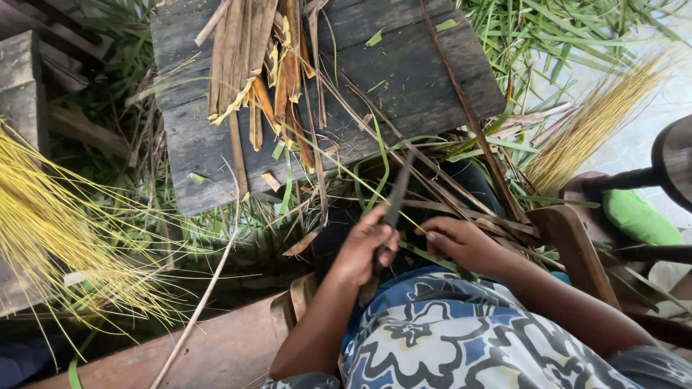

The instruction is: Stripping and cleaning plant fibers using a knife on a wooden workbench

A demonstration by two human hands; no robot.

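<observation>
Evidently stripping: left hand (364,248) clamped on a dark knife (391,205), blade angled up; right hand (461,243) pinching a green leaf strip (425,253) taut over the lap, below the plank surface (404,79).

rough weathered wooden board (404,79), dry fibrous leaf strips (252,65)

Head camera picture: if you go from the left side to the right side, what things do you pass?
Yellow fibre bundle → dried brown leaf strips on the wooden board → left hand holding a knife → right hand → second yellow bundle → green cloth.
</observation>
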